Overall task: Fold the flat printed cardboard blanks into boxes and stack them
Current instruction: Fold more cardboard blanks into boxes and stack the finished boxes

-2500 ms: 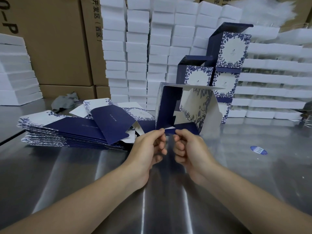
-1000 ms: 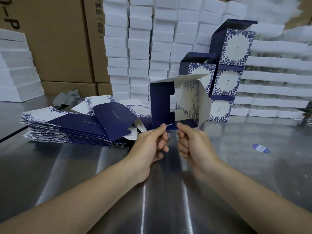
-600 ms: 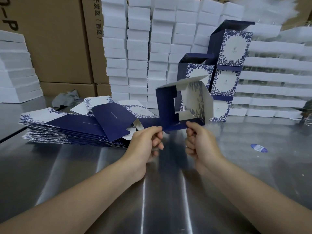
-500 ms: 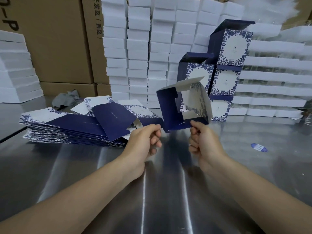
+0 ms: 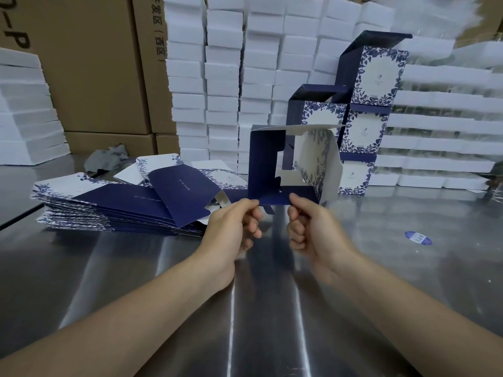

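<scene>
Half-formed box held up off the steel table, base flaps under work.

The person keeps the opened blank (image 5: 292, 164) raised above the table (image 5: 381, 268), open end facing them, likely so the bottom flaps can be seen and tucked. Left hand (image 5: 234, 227) and right hand (image 5: 310, 227) each pinch the near navy bottom flap, thumb against curled fingers, closed tight on its edge, close together. Flat blanks (image 5: 109, 205) lie stacked at left; finished boxes (image 5: 364, 126) are piled behind, just beyond the held one.
</scene>
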`<state>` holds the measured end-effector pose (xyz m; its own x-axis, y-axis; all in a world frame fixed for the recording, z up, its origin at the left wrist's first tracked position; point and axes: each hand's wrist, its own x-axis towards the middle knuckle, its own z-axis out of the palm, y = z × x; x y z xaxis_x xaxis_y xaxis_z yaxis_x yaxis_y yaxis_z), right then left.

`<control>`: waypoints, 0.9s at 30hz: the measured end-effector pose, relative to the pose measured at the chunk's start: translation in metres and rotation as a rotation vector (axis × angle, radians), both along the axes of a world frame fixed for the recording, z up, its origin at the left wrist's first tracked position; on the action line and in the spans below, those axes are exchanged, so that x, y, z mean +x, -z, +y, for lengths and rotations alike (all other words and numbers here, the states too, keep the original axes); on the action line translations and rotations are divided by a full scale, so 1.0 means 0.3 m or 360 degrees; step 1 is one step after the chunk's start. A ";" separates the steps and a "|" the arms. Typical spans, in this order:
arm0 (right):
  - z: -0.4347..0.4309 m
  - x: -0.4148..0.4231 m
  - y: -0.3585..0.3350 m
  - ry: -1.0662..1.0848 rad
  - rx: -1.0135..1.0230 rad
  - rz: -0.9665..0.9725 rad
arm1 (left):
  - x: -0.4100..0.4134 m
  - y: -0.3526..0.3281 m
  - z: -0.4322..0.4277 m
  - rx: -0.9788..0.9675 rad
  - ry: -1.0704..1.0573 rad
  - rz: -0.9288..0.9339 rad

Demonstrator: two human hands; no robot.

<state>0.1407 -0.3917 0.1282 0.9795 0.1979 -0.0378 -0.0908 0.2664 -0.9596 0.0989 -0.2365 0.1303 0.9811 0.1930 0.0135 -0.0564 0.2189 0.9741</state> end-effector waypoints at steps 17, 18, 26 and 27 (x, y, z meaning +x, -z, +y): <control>-0.058 0.040 -0.022 0.0670 -0.0498 -0.0874 | 0.004 -0.024 0.020 -0.0063 -0.0238 -0.0529; -0.062 0.045 -0.016 0.0660 -0.0565 -0.0924 | 0.002 -0.031 0.027 -0.0131 -0.0225 -0.0591; -0.079 0.054 -0.001 0.0636 -0.0762 -0.1090 | -0.001 -0.050 0.046 -0.0249 -0.0136 -0.0360; -0.077 0.052 -0.002 0.0610 -0.0751 -0.1090 | -0.001 -0.052 0.040 -0.0140 -0.0142 -0.0371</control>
<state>0.1563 -0.4147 0.1288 0.8132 -0.0337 0.5810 0.5518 -0.2723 -0.7882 0.0984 -0.2244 0.1458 0.9325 0.2890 0.2167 -0.3002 0.2862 0.9099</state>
